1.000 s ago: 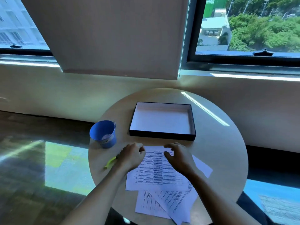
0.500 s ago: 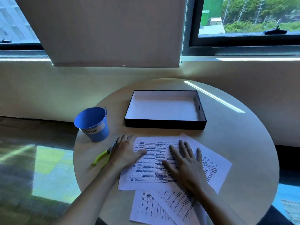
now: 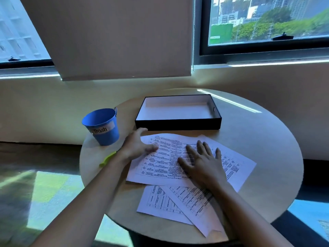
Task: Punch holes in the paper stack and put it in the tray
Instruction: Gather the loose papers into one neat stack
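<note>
Several printed sheets lie fanned out on the round table (image 3: 267,139). My left hand (image 3: 137,148) holds the left edge of the top sheet (image 3: 165,161), thumb on top and fingers partly under it; the sheet's far edge bows upward. My right hand (image 3: 201,163) lies flat on the papers with fingers spread. More loose sheets (image 3: 178,200) stick out below, toward me. The black tray (image 3: 178,124) with a white inside stands just beyond the papers, nothing in it. A green-handled hole punch (image 3: 107,159) shows partly from under my left wrist.
A blue bucket (image 3: 104,127) labelled "Trash" stands at the table's left edge, beside the tray. Behind the table runs a wall with windows and a lowered blind. The floor drops away on the left and right.
My view has tilted up and closer. The left hand shifted from lying beside the sheet to taking its left edge, and the sheet's far edge now lifts. The right hand stays flat.
</note>
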